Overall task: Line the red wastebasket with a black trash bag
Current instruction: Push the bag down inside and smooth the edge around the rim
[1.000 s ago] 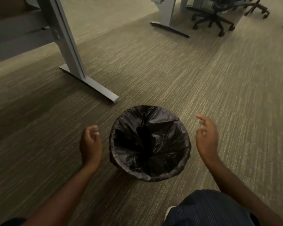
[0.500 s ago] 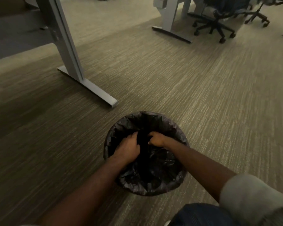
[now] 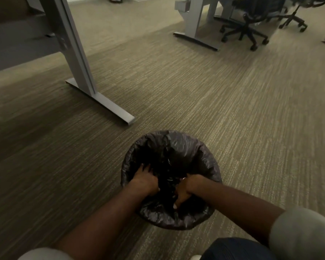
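Note:
A black trash bag (image 3: 178,145) sits in the wastebasket on the carpet, folded over the whole rim. The bag hides every bit of the red basket. Both my hands are down inside the opening. My left hand (image 3: 145,180) lies on the bag's left inner wall with its fingers spread. My right hand (image 3: 184,188) points down into the crumpled plastic near the front wall. Its fingers are partly buried, so I cannot tell whether they grip the plastic.
A grey desk leg (image 3: 77,68) with a long flat foot (image 3: 113,109) stands just behind and left of the basket. Another desk leg (image 3: 193,19) and black office chairs (image 3: 246,29) are at the back right. My knee (image 3: 233,248) is at the bottom edge.
One second ago both hands hovered beside the lined basket. They then went into the opening and now sit lower and nearer the front wall.

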A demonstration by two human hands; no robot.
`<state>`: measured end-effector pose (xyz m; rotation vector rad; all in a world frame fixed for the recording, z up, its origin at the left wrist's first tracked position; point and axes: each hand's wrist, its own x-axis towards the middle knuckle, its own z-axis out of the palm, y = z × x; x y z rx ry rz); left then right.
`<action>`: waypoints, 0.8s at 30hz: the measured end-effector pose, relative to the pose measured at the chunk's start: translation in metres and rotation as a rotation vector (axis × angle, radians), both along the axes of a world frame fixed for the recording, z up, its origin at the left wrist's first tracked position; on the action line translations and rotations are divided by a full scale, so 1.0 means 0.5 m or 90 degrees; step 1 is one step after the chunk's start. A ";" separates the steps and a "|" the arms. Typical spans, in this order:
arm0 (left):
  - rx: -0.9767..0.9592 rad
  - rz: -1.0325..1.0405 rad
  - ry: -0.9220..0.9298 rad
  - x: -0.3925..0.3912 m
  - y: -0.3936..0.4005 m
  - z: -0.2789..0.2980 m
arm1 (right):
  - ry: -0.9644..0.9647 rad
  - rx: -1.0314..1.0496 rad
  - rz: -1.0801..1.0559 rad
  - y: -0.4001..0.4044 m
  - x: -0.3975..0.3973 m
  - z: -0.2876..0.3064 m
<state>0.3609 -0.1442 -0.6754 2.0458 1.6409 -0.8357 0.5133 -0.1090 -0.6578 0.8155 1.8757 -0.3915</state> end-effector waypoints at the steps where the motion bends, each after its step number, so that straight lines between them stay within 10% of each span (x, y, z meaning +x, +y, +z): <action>1: 0.021 0.009 -0.024 0.001 0.000 0.020 | 0.052 -0.008 -0.031 0.000 0.000 0.023; 9: 0.583 0.297 -0.454 -0.069 -0.009 0.217 | 0.641 0.412 -0.363 0.006 0.106 0.214; 13: 0.502 0.550 -0.356 -0.154 -0.033 0.230 | 0.673 0.518 -0.523 -0.019 0.229 0.208; 24: 0.253 0.770 -0.507 -0.174 -0.088 0.173 | 0.764 0.173 -1.050 -0.046 0.278 0.105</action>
